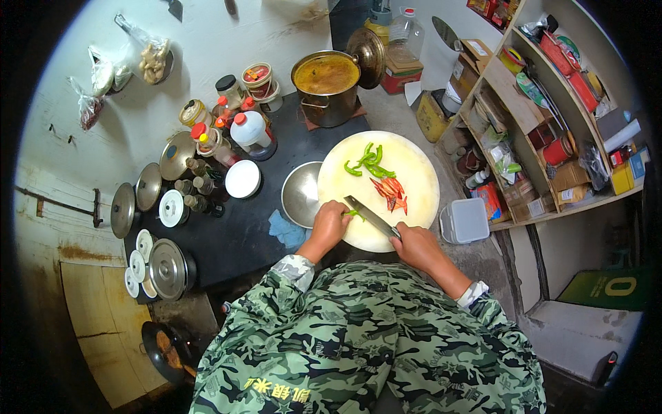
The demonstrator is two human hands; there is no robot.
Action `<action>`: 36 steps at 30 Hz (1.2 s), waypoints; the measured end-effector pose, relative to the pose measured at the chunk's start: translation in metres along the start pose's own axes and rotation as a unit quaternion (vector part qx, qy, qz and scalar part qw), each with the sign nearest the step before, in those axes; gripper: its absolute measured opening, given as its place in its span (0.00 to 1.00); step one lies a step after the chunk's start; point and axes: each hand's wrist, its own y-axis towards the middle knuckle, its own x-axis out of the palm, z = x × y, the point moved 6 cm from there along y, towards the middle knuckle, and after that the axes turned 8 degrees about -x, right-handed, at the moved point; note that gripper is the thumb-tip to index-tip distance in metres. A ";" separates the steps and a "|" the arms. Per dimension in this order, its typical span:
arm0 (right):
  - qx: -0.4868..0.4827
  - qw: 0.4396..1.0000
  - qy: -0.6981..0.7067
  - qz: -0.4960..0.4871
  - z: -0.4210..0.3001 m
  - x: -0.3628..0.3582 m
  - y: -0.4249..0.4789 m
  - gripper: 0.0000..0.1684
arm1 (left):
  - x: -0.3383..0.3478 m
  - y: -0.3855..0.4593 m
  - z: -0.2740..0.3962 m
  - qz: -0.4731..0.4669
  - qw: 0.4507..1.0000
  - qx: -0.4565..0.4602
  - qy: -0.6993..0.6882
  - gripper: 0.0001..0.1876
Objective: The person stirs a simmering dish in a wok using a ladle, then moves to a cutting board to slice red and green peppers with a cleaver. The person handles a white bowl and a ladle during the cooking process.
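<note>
A round white chopping board (pixel 331 178) lies before me. My left hand (pixel 331 222) pinches a green chili pepper (pixel 356 212) at the board's left side. The handle of a kitchen knife (pixel 373 216) is in my right hand (pixel 416 246), and its blade points up and left, its tip close to the held chili. Whether the blade touches the chili I cannot tell. Further up the board lie several green chilies (pixel 376 164), with red chili pieces (pixel 391 192) below them. A steel bowl (pixel 300 194) sits partly under the board's left edge, beside a blue cloth (pixel 287 230).
A pot of orange-brown liquid (pixel 327 77) stands behind the board, its lid (pixel 368 57) leaning beside it. Bottles and jars (pixel 251 132) and lidded pots (pixel 168 269) crowd the left. On the right are a plastic container (pixel 464 221) and shelves (pixel 548 209). A wok (pixel 165 352) sits lower left.
</note>
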 end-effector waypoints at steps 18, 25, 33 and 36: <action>0.003 0.999 -0.015 -0.031 0.002 0.009 0.016 0.17 | 0.002 -0.005 0.004 -0.014 1.000 0.021 0.002 0.08; 0.034 0.999 -0.028 0.008 0.008 -0.004 0.004 0.16 | -0.011 -0.025 0.024 0.036 0.994 0.107 0.016 0.09; -0.051 0.998 -0.033 -0.014 -0.011 -0.006 -0.004 0.15 | 0.004 -0.026 0.002 0.016 0.985 0.173 0.011 0.10; -0.064 0.997 -0.042 -0.024 -0.006 -0.004 -0.001 0.15 | 0.003 -0.026 0.001 0.009 0.983 0.183 0.017 0.12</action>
